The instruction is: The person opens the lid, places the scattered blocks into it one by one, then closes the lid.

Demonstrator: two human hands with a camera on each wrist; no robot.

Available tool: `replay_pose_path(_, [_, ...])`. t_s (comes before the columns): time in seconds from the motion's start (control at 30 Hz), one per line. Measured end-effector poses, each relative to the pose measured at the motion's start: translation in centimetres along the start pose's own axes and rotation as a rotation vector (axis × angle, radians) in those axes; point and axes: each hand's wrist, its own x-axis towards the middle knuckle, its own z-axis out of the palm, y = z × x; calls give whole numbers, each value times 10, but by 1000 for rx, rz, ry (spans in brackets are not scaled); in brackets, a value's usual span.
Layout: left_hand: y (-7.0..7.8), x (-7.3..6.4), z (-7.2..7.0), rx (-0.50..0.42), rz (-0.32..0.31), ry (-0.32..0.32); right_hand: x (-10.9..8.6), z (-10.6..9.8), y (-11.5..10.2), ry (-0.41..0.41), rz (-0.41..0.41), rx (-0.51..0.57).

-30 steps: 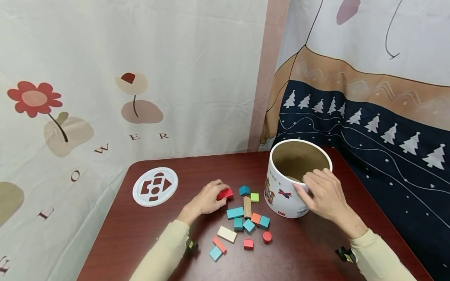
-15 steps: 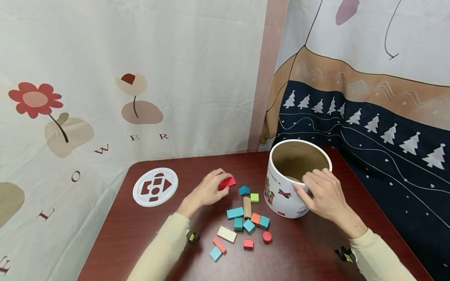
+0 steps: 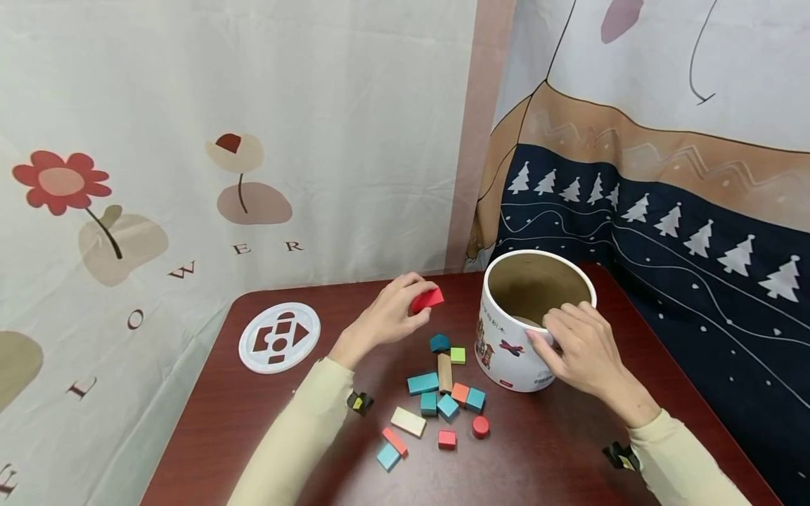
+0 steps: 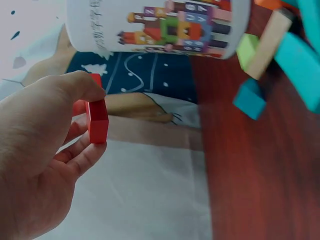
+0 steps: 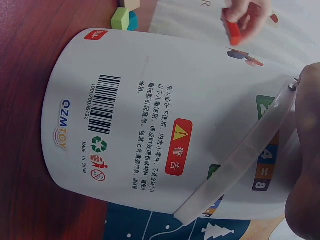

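My left hand (image 3: pixel 390 314) pinches a red toy block (image 3: pixel 427 300) between thumb and fingers, raised off the table, left of the bucket. In the left wrist view the thumb presses one side of the red block (image 4: pixel 98 122), fingertips the other. My right hand (image 3: pixel 582 351) grips the near right rim of a white toy bucket (image 3: pixel 500 351), which stands upright without a lid. Its visible inside is brownish; the bottom is mostly hidden. The right wrist view shows the bucket's printed wall (image 5: pixel 150 125) and a pale strap handle (image 5: pixel 235 160) hanging across it.
Several loose blocks lie left of the bucket, among them a blue one (image 3: pixel 439 343), a green one (image 3: pixel 458 356), a wooden one (image 3: pixel 445 374) and a red cylinder (image 3: pixel 480 427). A white lid (image 3: pixel 310 337) with shaped holes lies at the table's left. Fabric hangs behind the table.
My left hand has lifted the red block from the table and carried it up and rightward, toward the bucket. My right hand stays on the bucket's rim.
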Motion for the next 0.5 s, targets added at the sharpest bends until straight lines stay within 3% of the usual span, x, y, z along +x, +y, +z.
replay_pose_path(0.5, [48,61,-20,-23,106,5,0,0,0,-1,5,2])
